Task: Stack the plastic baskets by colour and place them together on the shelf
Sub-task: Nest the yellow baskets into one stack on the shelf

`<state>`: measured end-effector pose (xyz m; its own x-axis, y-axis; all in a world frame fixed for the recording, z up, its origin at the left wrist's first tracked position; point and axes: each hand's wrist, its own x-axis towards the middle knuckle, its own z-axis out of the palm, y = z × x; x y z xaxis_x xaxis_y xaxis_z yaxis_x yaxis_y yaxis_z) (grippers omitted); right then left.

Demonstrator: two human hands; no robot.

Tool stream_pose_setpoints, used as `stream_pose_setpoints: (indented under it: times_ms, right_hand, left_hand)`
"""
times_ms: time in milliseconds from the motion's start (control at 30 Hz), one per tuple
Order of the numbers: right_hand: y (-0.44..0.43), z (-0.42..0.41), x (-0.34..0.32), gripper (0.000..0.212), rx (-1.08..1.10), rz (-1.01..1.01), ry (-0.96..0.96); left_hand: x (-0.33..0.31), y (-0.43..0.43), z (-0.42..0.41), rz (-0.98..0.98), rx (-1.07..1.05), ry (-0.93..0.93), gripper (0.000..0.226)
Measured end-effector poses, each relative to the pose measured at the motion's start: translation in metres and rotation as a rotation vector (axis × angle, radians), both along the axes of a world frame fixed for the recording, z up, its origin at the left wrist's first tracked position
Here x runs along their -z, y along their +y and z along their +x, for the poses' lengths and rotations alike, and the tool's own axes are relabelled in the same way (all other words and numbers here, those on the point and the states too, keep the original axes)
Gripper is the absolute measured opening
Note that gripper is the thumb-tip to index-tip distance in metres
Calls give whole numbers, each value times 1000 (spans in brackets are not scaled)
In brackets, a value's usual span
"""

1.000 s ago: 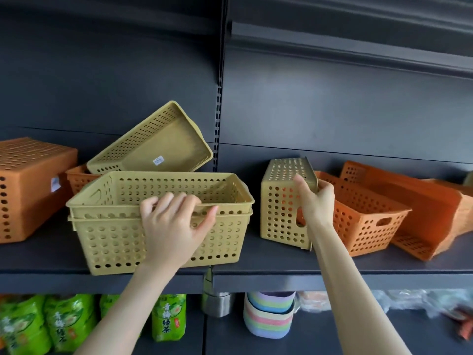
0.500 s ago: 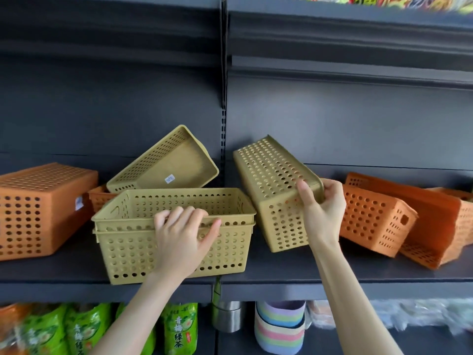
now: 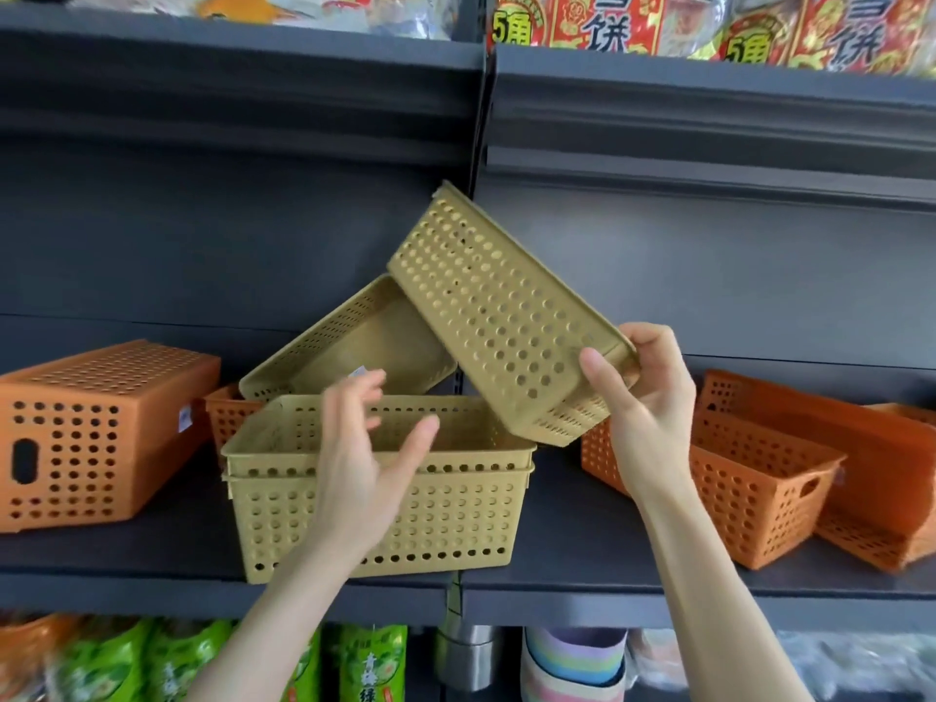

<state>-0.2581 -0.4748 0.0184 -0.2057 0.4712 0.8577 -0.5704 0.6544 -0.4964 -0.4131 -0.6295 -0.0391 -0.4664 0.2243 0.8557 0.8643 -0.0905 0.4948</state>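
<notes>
- Red and yellow snack packets [image 3: 709, 27] with printed characters are stacked on the level above.
- Green packets [image 3: 372, 661] are seen on the level below.
- Pastel striped bowls [image 3: 575, 663] are nested beside a metal cup [image 3: 468, 656].

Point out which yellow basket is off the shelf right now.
The tilted yellow basket gripped by the right hand. The nested pair stands on the shelf; another leans behind.

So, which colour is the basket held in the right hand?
Yellow, with round holes; the head view shows the basket in the right hand.
</notes>
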Motion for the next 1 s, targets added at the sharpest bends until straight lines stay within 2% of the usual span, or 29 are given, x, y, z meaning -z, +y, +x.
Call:
stream_pose_setpoints:
  times_ms: [67,167,267,333,400,567,733,900,1000]
  right_hand:
    - [-3,-3,-1,16,-40,50,-62]
    - [-6,-13,-1,18,-60,162,-161]
    - [-15,-24,2,19,-209,166,-223]
    - [-18,-30,5,24,-228,164,-234]
    - [-17,-34,5,26,-198,149,-235]
    - [-16,-40,6,26,-166,44,-204]
    - [-10,-51,7,24,-8,69,-211]
    - [4,-58,37,23,137,99,-419]
    - [-1,-60,53,25,181,93,-506]
  left_hand:
    - [-23,-18,-14,94,6,-152,84]
    - [-56,-44,-45,59,-81,-377,114]
    - [-67,-64,-65,41,12,-458,127]
    - [-60,-72,-66,14,19,-406,119]
    - [-48,-76,-64,43,-76,-362,112]
    - [-27,-75,-55,169,-192,-230,126]
    - [-30,-63,-49,155,-276,-153,111]
    - [-12,-62,-55,6,-402,-120,105]
    - [8,-56,-57,-76,-539,-23,82]
